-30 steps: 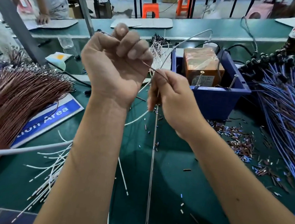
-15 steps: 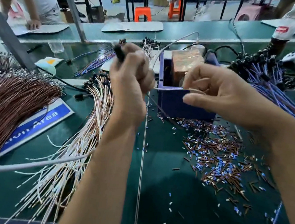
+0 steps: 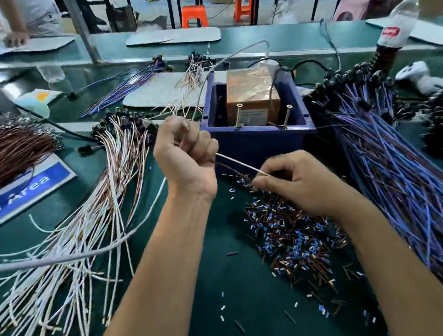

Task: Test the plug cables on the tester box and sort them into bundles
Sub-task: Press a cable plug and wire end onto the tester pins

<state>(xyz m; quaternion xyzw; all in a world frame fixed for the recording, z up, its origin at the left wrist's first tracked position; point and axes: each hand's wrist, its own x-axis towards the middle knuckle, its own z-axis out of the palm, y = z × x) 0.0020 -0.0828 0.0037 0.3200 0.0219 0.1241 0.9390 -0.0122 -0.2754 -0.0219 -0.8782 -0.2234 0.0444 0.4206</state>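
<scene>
I see both hands lower than half a second ago, now in front of the tester box rather than level with its top. My left hand (image 3: 188,158) is fisted round a thin white cable (image 3: 239,163), and my right hand (image 3: 301,180), which had been up at the box rim, pinches the cable's far end just above the pile of cut sleeve bits (image 3: 293,235) on the green mat (image 3: 227,294). White-and-brown cables (image 3: 98,208) fan out to the left of my left forearm. Further left a blue sign (image 3: 15,198) reads "Area"; the letters before it are cut off. The blue tester box (image 3: 254,141) sits just behind my hands, blue cables (image 3: 398,172) heaped to its right. At the far bench a bottle (image 3: 393,35) carries a red label, too blurred to read.
</scene>
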